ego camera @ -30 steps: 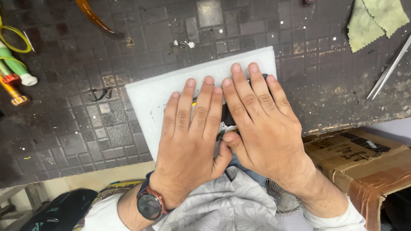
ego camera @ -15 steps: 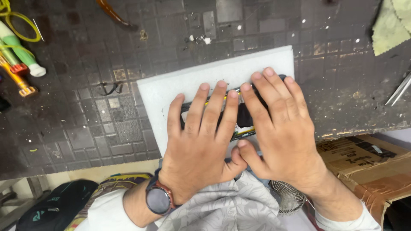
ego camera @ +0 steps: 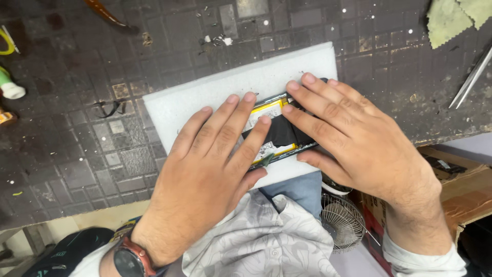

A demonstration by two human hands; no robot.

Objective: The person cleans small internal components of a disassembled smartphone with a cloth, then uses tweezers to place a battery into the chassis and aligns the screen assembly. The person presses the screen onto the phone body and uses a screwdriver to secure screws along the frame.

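From the camera on my head, I look straight down at my two hands, both laid flat with fingers spread wide and gripping nothing. My left hand (ego camera: 212, 164) presses palm-down on an opened phone (ego camera: 279, 134); its fingertips (ego camera: 264, 120) reach a yellow-edged part inside the dark body. My right hand (ego camera: 353, 141) lies over the phone's right half, its fingers (ego camera: 307, 79) stretched toward the far edge and the thumb along the near edge. The two hands almost meet above the middle of the phone, so only a strip of it shows between them.

The phone rests on a white foam pad (ego camera: 205, 97), which lies tilted on the dark gridded mat (ego camera: 77, 154) that covers the surface. The pad's near edge hangs just over the surface's edge, above my lap.

On my left wrist sits a dark watch (ego camera: 130, 259). Well apart from the phone, at the far right, lie a green cloth (ego camera: 453, 18) and, below it, a pair of metal tweezers (ego camera: 471, 77). A few small white bits (ego camera: 218, 38) lie on the mat beyond the pad. Below the surface's edge, on the right, I see a small round fan (ego camera: 343, 220) and a brown cardboard box (ego camera: 461, 190); my patterned grey shirt (ego camera: 256, 241) fills the bottom middle.
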